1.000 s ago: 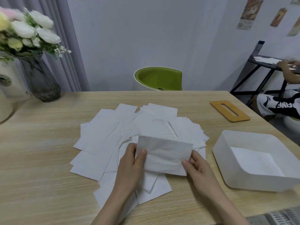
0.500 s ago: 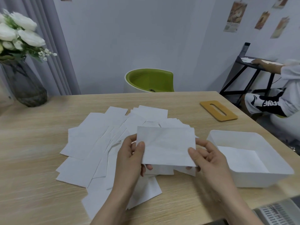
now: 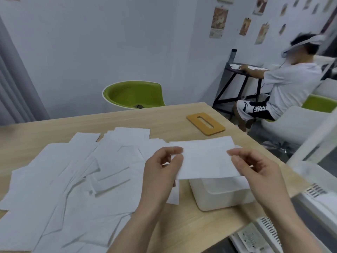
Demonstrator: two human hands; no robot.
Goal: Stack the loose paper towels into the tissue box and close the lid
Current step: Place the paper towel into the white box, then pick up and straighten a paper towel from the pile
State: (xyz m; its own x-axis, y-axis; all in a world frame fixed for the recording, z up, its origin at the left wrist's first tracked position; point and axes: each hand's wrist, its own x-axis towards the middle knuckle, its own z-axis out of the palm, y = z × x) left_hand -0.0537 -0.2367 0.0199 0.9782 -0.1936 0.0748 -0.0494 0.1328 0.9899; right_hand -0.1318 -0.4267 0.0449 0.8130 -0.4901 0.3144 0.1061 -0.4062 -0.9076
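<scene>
You hold one paper towel (image 3: pixel 206 157) flat between both hands, directly above the white tissue box (image 3: pixel 220 192), which sits on the table (image 3: pixel 182 225) near its right edge. Your left hand (image 3: pixel 160 172) pinches the towel's left edge between thumb and curled fingers; your right hand (image 3: pixel 255 170) pinches the right edge the same way, with the thumb on top of the sheet. The towel hides most of the box's opening, so you cannot tell from here what lies inside it; only the box's near wall and rounded corner show below the sheet.

To the left of the box, the loose paper towels (image 3: pixel 73 179) lie spread across the table in an overlapping, untidy layer, the nearest ones touching or just beside the box's left wall. Beyond the box, farther along the table, the wooden lid (image 3: pixel 205 123) with its long slot lies flat, well apart from the box.

Behind the table, far past the box, a green chair (image 3: pixel 135 94) stands against the pale wall. Off to the right of the box, away from the table, another person (image 3: pixel 284 88) in a white shirt sits on a white chair at a dark side table. Small pictures (image 3: pixel 218 21) hang on the wall above that spot.
</scene>
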